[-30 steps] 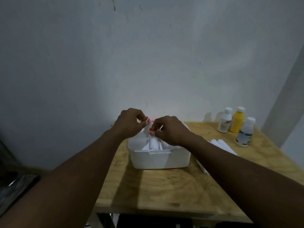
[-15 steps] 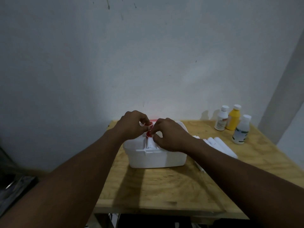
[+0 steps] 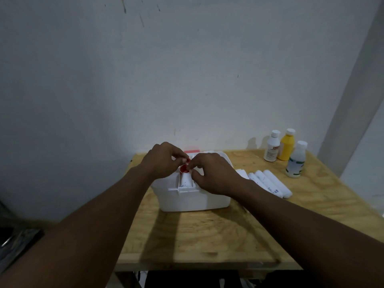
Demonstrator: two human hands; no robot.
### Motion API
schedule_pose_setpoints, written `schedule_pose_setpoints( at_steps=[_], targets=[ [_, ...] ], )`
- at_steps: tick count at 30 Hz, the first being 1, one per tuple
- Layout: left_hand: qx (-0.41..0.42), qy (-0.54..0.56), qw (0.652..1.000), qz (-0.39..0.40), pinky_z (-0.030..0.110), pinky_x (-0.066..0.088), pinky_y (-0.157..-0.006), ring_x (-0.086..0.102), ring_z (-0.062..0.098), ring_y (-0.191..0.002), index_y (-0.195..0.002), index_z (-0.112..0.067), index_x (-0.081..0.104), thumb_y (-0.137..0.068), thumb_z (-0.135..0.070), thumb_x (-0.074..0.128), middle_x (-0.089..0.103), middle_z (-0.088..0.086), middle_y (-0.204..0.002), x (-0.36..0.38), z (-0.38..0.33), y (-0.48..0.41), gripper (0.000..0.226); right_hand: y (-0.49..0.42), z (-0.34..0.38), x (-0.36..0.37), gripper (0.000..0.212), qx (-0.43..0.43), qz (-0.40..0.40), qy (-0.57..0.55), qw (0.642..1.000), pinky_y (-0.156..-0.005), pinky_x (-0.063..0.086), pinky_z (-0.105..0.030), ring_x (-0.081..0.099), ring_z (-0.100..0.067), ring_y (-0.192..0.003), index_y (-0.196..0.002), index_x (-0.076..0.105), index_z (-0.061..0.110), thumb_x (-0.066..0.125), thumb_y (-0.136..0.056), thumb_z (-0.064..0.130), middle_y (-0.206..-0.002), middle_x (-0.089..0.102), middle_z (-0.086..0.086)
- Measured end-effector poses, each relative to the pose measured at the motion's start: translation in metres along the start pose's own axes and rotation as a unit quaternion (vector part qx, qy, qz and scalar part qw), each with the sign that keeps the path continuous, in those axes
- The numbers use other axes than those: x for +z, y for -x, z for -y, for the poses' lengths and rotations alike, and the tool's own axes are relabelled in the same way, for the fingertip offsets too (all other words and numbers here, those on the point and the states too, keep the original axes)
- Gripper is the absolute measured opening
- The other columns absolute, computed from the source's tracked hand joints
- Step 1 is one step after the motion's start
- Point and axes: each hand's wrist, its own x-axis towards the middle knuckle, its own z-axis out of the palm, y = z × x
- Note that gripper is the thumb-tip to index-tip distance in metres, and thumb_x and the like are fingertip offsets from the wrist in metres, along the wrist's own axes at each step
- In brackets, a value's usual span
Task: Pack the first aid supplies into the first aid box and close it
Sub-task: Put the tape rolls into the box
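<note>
Head view: we look down at both hands over the first aid box (image 3: 195, 201), which sits mid-table, open, w/ a tray on top.
L hand (image 3: 164, 162): fingers curled, thumb + index pinching at the red top of the red-capped tube (image 3: 185, 179).
R hand (image 3: 215, 173): fingers curled too, index + thumb tips on the same red cap; too small to tell how firm the hold is.
Tube: lies in the narrow middle slot of the tray (image 3: 188, 190), cap end away from us.
Red part (image 3: 191, 151): shows behind the hands; lid or latch, we can't tell.
Step, as we judge it: seating the tube in its slot; early in the packing, since most supplies are outside the box.
Doing it well: press it flat w/ fingertips so it sits below the tray rim; check the cap is tight; don't force the divider; let go only once it lies steady, else the lid may not shut.
Left to pack: white rolls (image 3: 268, 183) just R of the box; white bottle (image 3: 272, 147), yellow bottle (image 3: 287, 145) and clear bottle (image 3: 296, 161) near the back R corner, well apart from the box.
Table (image 3: 207, 235): bare plywood, flat; our arms' shadows fall on it.
Room: dim; plain grey wall (image 3: 187, 69) w/ a few dark marks right behind the table; pale pillar (image 3: 357, 90) at R; dark object (image 3: 18, 242) low L, can't tell what.
</note>
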Motion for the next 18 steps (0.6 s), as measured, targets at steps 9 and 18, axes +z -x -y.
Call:
schedule_pose_setpoints(
  at_steps=[9, 18],
  targets=[
    [0.003, -0.050, 0.998, -0.032, 0.035, 0.054, -0.091, 0.070, 0.010, -0.103, -0.108, -0.033, 0.079, -0.093, -0.035, 0.066, 0.078, -0.009, -0.108, 0.006, -0.009, 0.000, 0.019, 0.004, -0.002, 0.000, 0.027, 0.010, -0.024, 0.005, 1.000, -0.085, 0.054, -0.035, 0.066, -0.012, -0.093, -0.105, 0.076, 0.023, 0.056, -0.086, 0.028, -0.104, 0.075, 0.005],
    [-0.023, -0.095, 0.995, 0.008, 0.045, 0.046, -0.101, 0.062, 0.020, -0.118, -0.116, -0.038, 0.074, -0.098, -0.031, 0.057, 0.072, -0.009, -0.123, 0.011, -0.015, 0.001, 0.025, 0.004, -0.002, 0.003, 0.032, 0.015, -0.045, 0.011, 0.999, -0.080, 0.054, -0.039, 0.062, -0.015, -0.093, -0.098, 0.076, 0.022, 0.050, -0.083, 0.031, -0.099, 0.074, 0.001]
  ],
)
